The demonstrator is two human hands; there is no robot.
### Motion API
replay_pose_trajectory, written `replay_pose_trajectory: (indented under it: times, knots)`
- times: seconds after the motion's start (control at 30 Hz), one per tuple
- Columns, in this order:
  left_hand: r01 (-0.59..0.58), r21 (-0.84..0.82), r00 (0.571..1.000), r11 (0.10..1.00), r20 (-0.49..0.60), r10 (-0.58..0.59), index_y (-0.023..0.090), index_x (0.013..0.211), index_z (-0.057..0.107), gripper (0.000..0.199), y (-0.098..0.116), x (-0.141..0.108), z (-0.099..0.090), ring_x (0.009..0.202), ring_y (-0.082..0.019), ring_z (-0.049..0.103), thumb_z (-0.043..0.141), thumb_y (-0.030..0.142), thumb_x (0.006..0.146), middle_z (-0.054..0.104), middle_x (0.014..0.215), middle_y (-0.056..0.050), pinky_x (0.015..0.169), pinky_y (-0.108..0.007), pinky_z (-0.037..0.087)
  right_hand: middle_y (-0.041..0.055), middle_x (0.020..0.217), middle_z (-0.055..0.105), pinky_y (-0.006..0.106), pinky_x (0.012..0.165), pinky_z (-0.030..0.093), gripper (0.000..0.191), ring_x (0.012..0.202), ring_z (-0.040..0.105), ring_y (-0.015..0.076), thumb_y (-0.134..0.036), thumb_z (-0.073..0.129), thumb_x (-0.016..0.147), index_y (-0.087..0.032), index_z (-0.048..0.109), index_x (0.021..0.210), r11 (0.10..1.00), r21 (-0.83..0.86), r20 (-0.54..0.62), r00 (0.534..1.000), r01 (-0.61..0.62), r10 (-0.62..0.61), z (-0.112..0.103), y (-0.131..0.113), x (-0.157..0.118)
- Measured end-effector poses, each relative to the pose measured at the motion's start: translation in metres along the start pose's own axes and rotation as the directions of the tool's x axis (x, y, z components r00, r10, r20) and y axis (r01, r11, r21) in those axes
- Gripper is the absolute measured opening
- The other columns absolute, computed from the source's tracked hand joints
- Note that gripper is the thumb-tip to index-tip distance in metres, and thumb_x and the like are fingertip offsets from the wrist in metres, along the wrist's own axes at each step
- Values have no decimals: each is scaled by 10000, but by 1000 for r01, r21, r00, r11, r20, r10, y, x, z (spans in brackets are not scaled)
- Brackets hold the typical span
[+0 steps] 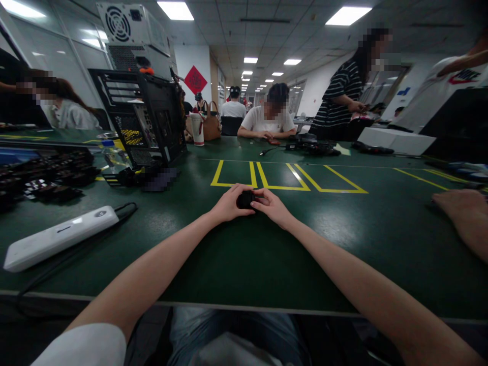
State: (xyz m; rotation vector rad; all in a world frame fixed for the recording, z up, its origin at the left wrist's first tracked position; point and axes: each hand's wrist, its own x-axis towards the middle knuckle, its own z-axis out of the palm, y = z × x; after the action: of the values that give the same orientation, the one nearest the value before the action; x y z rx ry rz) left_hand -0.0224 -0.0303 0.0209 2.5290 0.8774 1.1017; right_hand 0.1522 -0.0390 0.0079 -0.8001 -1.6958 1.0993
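Note:
Both my hands meet over the green table (244, 269), in front of the yellow tape outlines (267, 189). Between them is a small, dark, rounded object (244, 200) whose kind I cannot make out. My left hand (229, 205) curls round its left side, thumb below and fingers above. From the right, my right hand (270, 204) pinches its edge with thumb and fingers. Part of the object is hidden by the fingers.
At left lie a white power strip-like device (63, 236) with a black cord and a heap of black parts (49, 170). An open computer case (147, 117) stands behind. Black cables (312, 146) lie at the far side. Another person's hand (463, 213) rests at right.

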Motion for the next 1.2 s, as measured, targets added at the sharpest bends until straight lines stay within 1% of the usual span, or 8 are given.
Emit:
replay_pose_trajectory:
  times: [0.23, 0.37, 0.47, 0.67, 0.87, 1.0, 1.1, 1.2]
  knots:
    - [13, 7, 1000, 1000, 2, -13, 230, 1098, 407, 573, 1, 0, 0, 1007, -202, 471, 684, 301, 602, 462, 1074, -43, 838, -371, 413, 11, 950, 538, 363, 844, 448, 204, 871, 566, 148, -280, 573, 700, -209, 493, 874, 1000, 7, -46, 999, 0, 1, 2, 0, 1]
    - [4, 6, 1000, 1000, 3, -4, 230, 1097, 404, 573, 1, 0, 0, 1000, -198, 475, 686, 291, 601, 466, 1068, -40, 840, -368, 413, 30, 988, 544, 379, 864, 428, 260, 916, 556, 164, -267, 580, 692, -204, 500, 931, 999, -25, -61, 998, -25, 24, 1, -3, 1]
    - [2, 6, 1000, 1000, 3, -2, 229, 1090, 406, 566, 0, 0, 0, 993, -195, 476, 685, 297, 602, 464, 1066, -38, 840, -365, 413, 52, 1042, 539, 396, 863, 421, 296, 931, 555, 177, -277, 559, 711, -197, 500, 990, 997, -48, -32, 998, -63, 61, -1, -5, 0]
    - [2, 7, 1000, 1000, 5, -2, 228, 1094, 406, 554, 1, -1, -1, 988, -196, 472, 673, 307, 615, 460, 1060, -37, 814, -355, 427, 14, 1016, 536, 356, 899, 410, 293, 969, 541, 160, -225, 621, 656, -209, 491, 918, 999, 29, -6, 1000, -28, 28, 0, -4, -2]
    - [12, 1, 1000, 1000, 15, -12, 230, 1107, 399, 567, 2, -1, -2, 992, -198, 472, 672, 319, 618, 460, 1072, -39, 819, -356, 425, 19, 973, 551, 369, 865, 426, 214, 901, 565, 152, -267, 577, 700, -201, 497, 887, 1000, 20, -35, 999, -20, 20, 0, -1, 0]
    - [-2, 0, 1000, 1000, -1, 2, 224, 1091, 411, 559, 1, 0, 0, 991, -192, 473, 681, 308, 609, 467, 1065, -36, 838, -353, 415, 44, 1017, 543, 378, 882, 408, 296, 922, 558, 162, -243, 589, 689, -189, 497, 966, 999, -19, -55, 997, -49, 48, -1, -1, 2]
    - [-9, -1, 1000, 1000, -10, 9, 218, 1088, 412, 560, 0, 0, 0, 986, -187, 475, 684, 304, 606, 469, 1059, -37, 838, -342, 413, 57, 1052, 541, 388, 885, 404, 321, 938, 556, 173, -237, 573, 702, -188, 494, 1009, 997, -23, -12, 997, -75, 75, -2, -2, 1]
    - [2, -1, 1000, 1000, -4, -2, 219, 1095, 409, 562, 0, 0, 0, 982, -191, 477, 679, 306, 610, 465, 1061, -41, 817, -342, 424, 35, 1048, 539, 367, 894, 403, 318, 961, 546, 168, -218, 600, 679, -202, 494, 978, 999, 21, 24, 999, -42, 42, -2, -1, 0]
